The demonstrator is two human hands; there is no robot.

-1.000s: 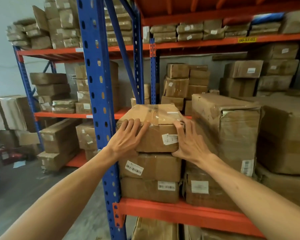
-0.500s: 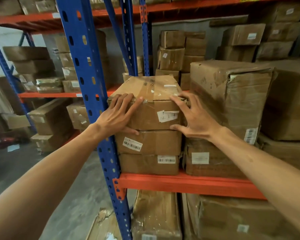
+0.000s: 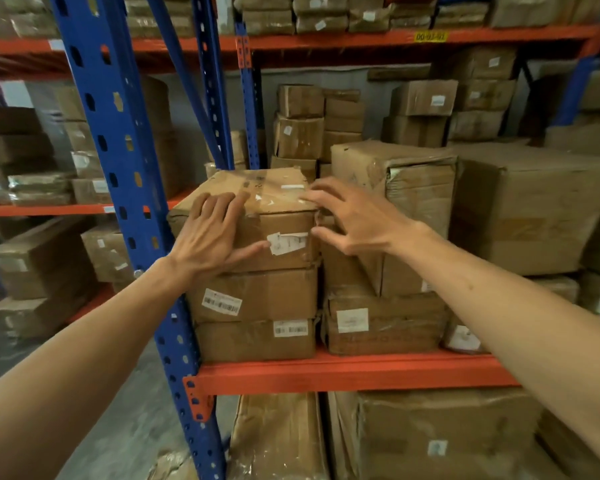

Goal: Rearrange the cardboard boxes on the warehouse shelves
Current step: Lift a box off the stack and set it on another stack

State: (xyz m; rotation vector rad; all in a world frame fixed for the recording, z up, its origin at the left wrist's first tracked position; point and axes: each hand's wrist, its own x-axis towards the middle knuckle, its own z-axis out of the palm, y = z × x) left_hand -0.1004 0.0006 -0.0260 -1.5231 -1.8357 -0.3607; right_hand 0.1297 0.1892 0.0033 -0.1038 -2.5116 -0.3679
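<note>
Head view: the top box [image 3: 257, 216] sits on a stack of three at the left end of the orange shelf [image 3: 354, 374], just beside the blue upright [image 3: 125, 174]. Below it lie the middle box [image 3: 257, 296] with a barcode label and the bottom box [image 3: 257, 339], which rests on the shelf.

The left hand [image 3: 212, 237] lies flat on the top box's left front corner, fingers spread over the top edge, thumb stretched across the front face toward a torn white label [image 3: 286, 242]. It presses the box rather than gripping it.

The right hand [image 3: 350, 220] is spread wide at the box's right edge, fingertips at the taped top corner, thumb near the front right edge. Whether it touches the cardboard I cannot tell.

Just right of the stack stands a tall box [image 3: 395, 188] wrapped in film, set on a flatter box [image 3: 385, 323]. Further right is a big box [image 3: 530, 209]. More boxes fill the back and the shelves above and below.
</note>
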